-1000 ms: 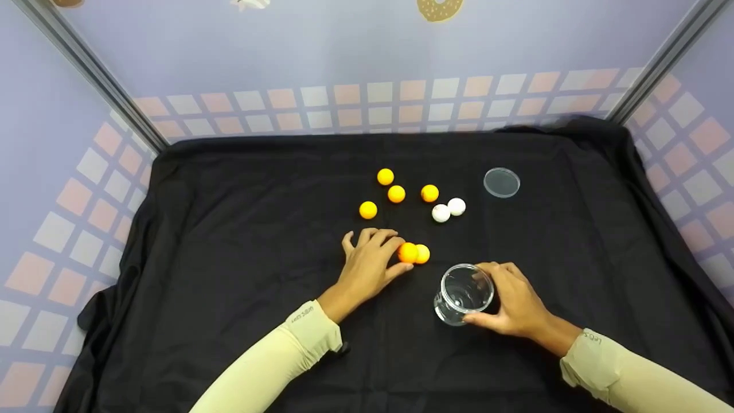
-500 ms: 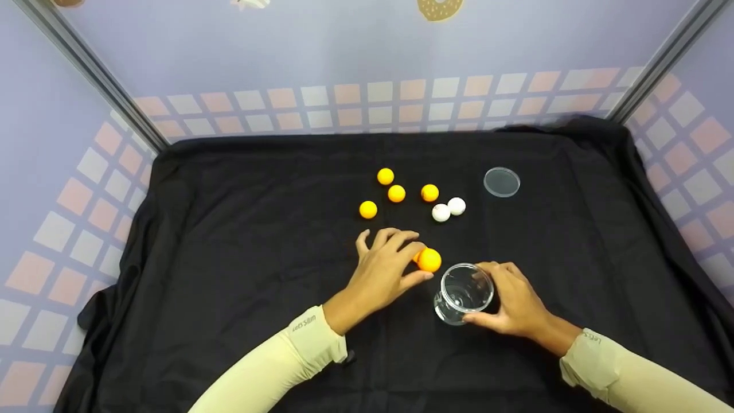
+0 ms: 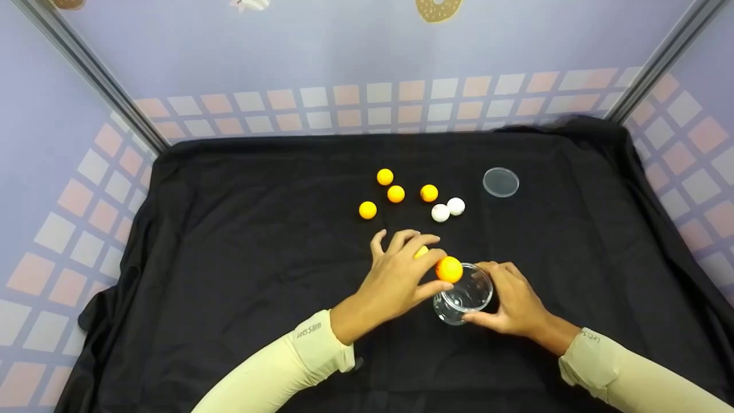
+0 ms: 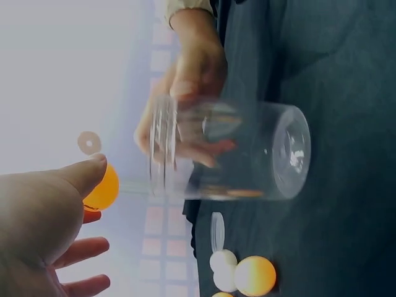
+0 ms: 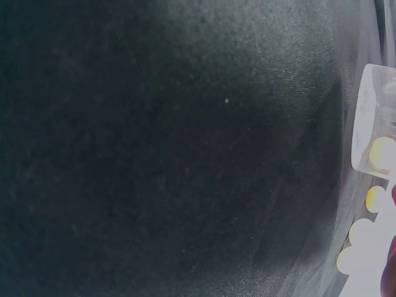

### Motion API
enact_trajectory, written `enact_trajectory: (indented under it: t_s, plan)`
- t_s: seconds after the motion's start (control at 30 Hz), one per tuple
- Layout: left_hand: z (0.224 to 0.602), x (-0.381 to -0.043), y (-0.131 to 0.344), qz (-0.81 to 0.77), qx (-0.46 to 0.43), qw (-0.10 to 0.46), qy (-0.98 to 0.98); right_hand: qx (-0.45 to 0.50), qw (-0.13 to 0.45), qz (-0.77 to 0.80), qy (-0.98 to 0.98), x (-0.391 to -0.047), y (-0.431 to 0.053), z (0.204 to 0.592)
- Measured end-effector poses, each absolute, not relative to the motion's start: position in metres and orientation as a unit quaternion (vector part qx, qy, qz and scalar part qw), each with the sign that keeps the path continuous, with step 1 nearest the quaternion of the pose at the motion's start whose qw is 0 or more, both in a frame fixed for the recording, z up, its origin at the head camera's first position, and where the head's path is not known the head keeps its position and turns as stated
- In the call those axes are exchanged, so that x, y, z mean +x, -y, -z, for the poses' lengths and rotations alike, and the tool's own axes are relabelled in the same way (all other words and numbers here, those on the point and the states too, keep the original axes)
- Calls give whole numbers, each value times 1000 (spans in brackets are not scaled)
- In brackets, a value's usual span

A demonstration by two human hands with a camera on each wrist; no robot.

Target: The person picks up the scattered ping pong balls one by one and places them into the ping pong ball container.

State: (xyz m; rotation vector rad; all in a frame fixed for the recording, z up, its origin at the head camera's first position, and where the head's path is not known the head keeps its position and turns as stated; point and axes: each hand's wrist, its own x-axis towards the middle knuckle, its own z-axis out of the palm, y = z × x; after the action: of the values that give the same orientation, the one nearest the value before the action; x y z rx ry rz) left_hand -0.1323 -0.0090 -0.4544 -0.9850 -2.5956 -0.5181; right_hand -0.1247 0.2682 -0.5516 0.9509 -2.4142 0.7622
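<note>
My left hand (image 3: 398, 278) pinches an orange ping-pong ball (image 3: 449, 269) between thumb and forefinger, above the left side of a clear jar's rim. The other fingers are spread. Partly hidden behind those fingers is a second orange ball (image 3: 421, 252) on the black cloth. My right hand (image 3: 514, 304) grips the clear plastic jar (image 3: 471, 295) from its right side; the mouth faces up and I see no ball inside. In the left wrist view the held ball (image 4: 106, 190) is level with the mouth of the jar (image 4: 253, 148), a little apart from it.
Several orange balls (image 3: 395, 194) lie loose behind the hands. Two white balls (image 3: 440, 213) touch each other just right of them. A clear round lid (image 3: 501, 182) lies flat at the back right. Patterned panels (image 3: 378, 109) enclose the black-clothed table (image 3: 252, 241).
My left hand has lifted the orange ball and carried it rightward to the jar's rim. The second orange ball stays behind on the cloth. Right hand and jar have hardly moved.
</note>
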Motion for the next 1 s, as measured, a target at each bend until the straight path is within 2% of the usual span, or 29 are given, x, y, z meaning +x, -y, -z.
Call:
enact_trajectory:
  t_s: [0.5, 1.0]
  plan:
    - [455, -116, -10, 159, -387, 144, 897, 347, 220, -265, 872, -124, -269, 552]
    - [457, -117, -13, 156, -384, 146, 898, 346, 223, -264, 872, -124, -269, 553]
